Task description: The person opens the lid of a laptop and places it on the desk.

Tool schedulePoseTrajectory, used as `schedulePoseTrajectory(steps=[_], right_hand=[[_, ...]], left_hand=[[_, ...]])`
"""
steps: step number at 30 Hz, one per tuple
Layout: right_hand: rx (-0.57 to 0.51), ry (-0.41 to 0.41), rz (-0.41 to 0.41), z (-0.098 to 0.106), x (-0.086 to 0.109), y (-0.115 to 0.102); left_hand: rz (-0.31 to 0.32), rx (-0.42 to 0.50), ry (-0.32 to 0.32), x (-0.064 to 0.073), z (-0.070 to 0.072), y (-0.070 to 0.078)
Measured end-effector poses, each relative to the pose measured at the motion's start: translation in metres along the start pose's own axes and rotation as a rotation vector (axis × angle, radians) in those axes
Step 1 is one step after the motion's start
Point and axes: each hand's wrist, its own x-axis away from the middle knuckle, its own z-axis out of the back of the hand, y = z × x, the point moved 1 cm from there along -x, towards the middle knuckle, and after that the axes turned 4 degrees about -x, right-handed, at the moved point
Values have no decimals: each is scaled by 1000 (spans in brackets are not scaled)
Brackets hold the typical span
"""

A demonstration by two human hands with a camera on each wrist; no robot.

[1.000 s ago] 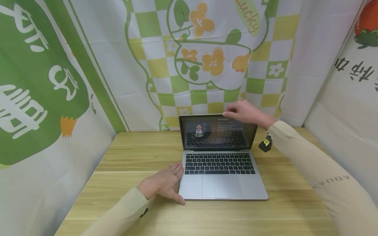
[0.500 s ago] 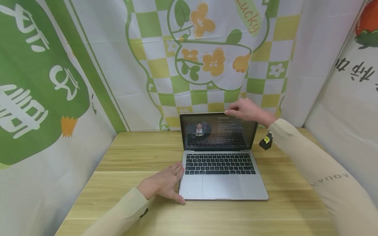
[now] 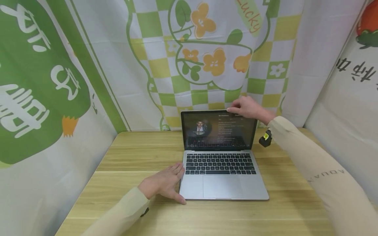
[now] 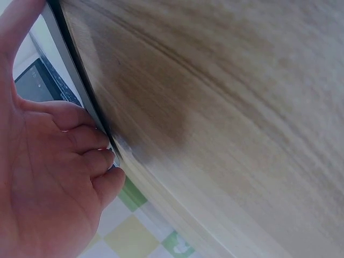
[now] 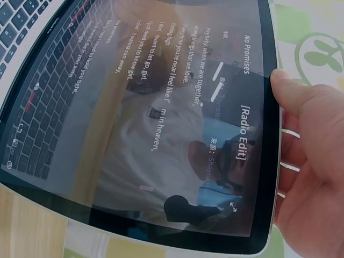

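Note:
A silver laptop (image 3: 222, 186) lies on the wooden table with its lid up and the lit screen (image 3: 218, 131) showing song lyrics. My right hand (image 3: 247, 108) pinches the lid's top edge right of the middle. In the right wrist view the thumb (image 5: 285, 80) is on the front of the rim, and the other fingers go behind it. My left hand (image 3: 165, 182) rests against the left side of the base, fingers extended and thumb near the front corner. The left wrist view shows its fingertips touching the base edge (image 4: 80, 70).
Patterned green, yellow and white cloth (image 3: 212, 59) hangs behind the table (image 3: 130, 157), close behind the lid. More printed cloth hangs at the left and right sides. A small black wrist device (image 3: 265, 139) sits under the right sleeve.
The lid has tilted slightly farther back, its top edge rising in the head view. My right hand has moved up and a little right with it. The left hand stays on the base.

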Motion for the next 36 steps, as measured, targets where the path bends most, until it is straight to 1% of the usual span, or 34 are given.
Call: schedulePoseTrajectory(steps=[15, 21, 29, 36], right_hand=[[56, 23, -39, 3, -7, 10], [55, 31, -63, 3, -8, 13], [21, 103, -176, 1, -7, 15], [38, 152, -197, -1, -7, 20]], left_hand=[[-4, -6, 6, -1, -1, -1], [-12, -6, 8, -1, -1, -1], [-1, -1, 2, 0, 0, -1], [-1, 8, 9, 1, 0, -1]])
